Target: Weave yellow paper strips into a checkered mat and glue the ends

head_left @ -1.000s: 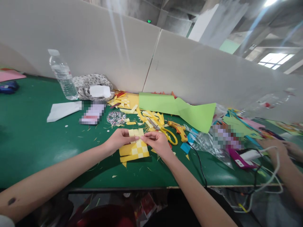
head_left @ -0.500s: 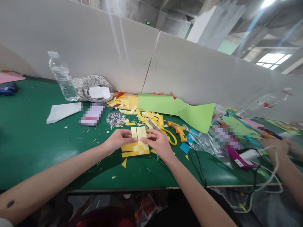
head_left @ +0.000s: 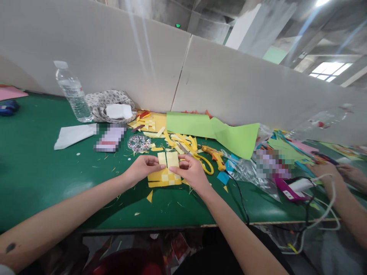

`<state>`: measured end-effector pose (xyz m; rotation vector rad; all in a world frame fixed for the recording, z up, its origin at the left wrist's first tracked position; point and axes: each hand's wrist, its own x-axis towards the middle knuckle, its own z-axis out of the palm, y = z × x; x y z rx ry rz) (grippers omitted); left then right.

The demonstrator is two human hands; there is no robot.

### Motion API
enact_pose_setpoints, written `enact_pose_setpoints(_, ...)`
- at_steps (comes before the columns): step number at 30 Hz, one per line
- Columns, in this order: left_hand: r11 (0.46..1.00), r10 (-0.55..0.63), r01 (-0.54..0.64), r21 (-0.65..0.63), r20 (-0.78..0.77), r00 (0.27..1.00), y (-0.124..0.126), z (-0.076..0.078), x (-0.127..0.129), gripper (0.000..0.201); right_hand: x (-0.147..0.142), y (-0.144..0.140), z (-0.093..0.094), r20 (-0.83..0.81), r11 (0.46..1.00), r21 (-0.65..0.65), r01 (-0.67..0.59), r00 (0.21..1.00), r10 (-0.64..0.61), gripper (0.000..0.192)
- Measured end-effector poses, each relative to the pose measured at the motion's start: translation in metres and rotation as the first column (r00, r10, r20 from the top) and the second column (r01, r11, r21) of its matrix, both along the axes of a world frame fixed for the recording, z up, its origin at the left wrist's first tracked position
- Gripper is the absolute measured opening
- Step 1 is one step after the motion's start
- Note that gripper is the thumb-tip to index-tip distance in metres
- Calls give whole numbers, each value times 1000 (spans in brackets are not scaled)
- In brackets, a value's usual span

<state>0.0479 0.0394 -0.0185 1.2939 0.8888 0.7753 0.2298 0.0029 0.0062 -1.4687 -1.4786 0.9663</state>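
I have both hands pinching the woven yellow paper mat (head_left: pixel 164 173), left hand (head_left: pixel 143 168) and right hand (head_left: pixel 190 172); probably mid-weave. Next needs 1 strip tucked squarely.

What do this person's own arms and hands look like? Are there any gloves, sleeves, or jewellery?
Both arms are bare from wrist to elbow: no gloves, rings, watch or bracelets show. The left hand and right hand have bare fingers. The left forearm carries a small dark mark near the elbow. A scrap of white cloth, perhaps a sleeve edge, shows at the bottom left corner.
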Motion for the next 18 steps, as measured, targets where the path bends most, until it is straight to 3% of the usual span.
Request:
enact_pose_setpoints(13,997,-21,27,-74,77,997,-2,4,0,26,-1,1,-8,-4,1000,26,-17,1000,18,42)
enact_pose_setpoints(18,998,-26,31,-47,96,995,-2,3,1,26,-3,0,-6,-97,998,-31,-58,994,54,47)
